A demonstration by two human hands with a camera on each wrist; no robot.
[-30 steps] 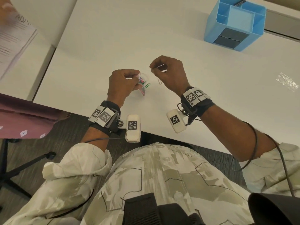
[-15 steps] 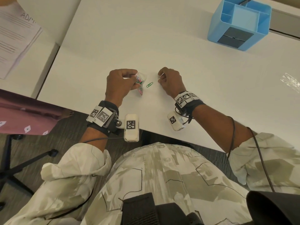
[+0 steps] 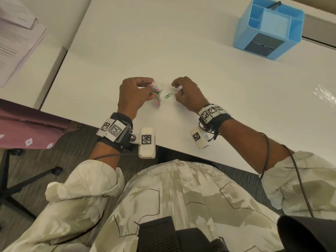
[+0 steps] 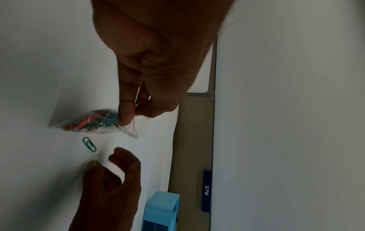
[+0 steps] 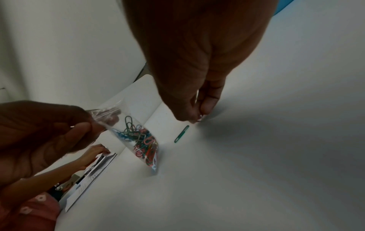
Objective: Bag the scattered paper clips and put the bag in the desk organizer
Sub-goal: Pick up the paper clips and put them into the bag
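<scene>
A clear zip bag (image 3: pixel 157 91) holding several coloured paper clips hangs with its bottom on the white desk (image 3: pixel 218 88). My left hand (image 3: pixel 151 88) pinches the bag (image 4: pixel 92 121) at its mouth between thumb and fingers. A green paper clip (image 3: pixel 168 95) lies loose on the desk just right of the bag (image 5: pixel 142 140). My right hand (image 3: pixel 176 89) is down at the desk beside the green clip (image 5: pixel 181 134), thumb and forefinger curled onto a pale thin clip (image 4: pixel 96 156). The blue desk organizer (image 3: pixel 269 28) stands at the far right.
A pen (image 3: pixel 274 4) sticks out of the organizer's back compartment. A scrap of clear plastic (image 3: pixel 325 95) lies at the right edge. Printed papers (image 3: pixel 16 39) sit on the neighbouring desk at left, where another person's pink sleeve (image 3: pixel 27 128) shows.
My right hand dropped from above the desk down onto its surface. The green clip, earlier at the bag's mouth, now lies on the desk. The left hand stayed put with the bag.
</scene>
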